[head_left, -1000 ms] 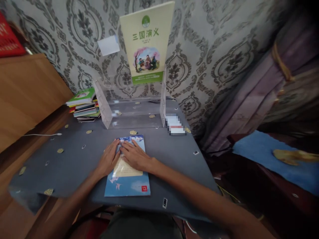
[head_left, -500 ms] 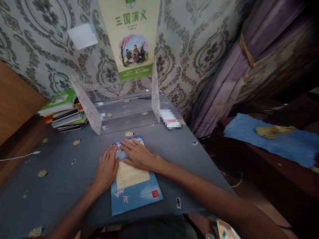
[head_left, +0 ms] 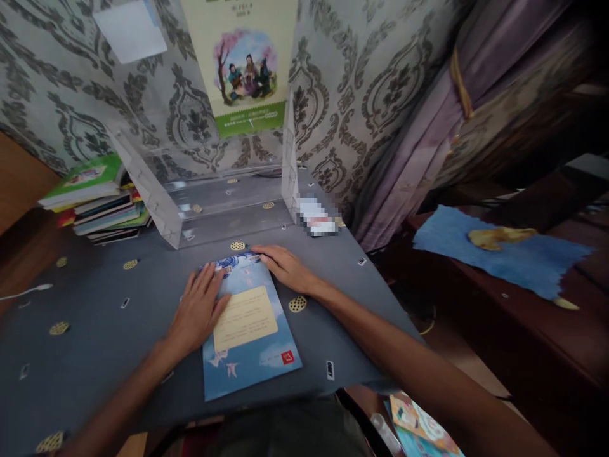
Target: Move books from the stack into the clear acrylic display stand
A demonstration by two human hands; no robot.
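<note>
A blue book [head_left: 280,317] lies flat on the grey desk, with a cream text panel, small birds and a red logo on its face. Across its upper left part rests my left hand [head_left: 200,303], palm down with the fingers apart. At the book's top right corner is my right hand [head_left: 287,269]; its stretched fingers touch that corner, while the palm lies over the desk beside the book. The undersides of these fingers are hidden.
Behind the book stands a clear acrylic stand [head_left: 169,212], with a green and cream book [head_left: 247,117] upright above it. Stacked books [head_left: 107,206] sit at left, a white cable [head_left: 28,291] nearby. A pixelated item [head_left: 318,217] lies right of the stand. Blue cloth [head_left: 438,244] covers a dark surface.
My right hand has slid right, off the middle of the book's top to its right corner, uncovering the text panel. My left hand stays on the left side. The view has shifted slightly.
</note>
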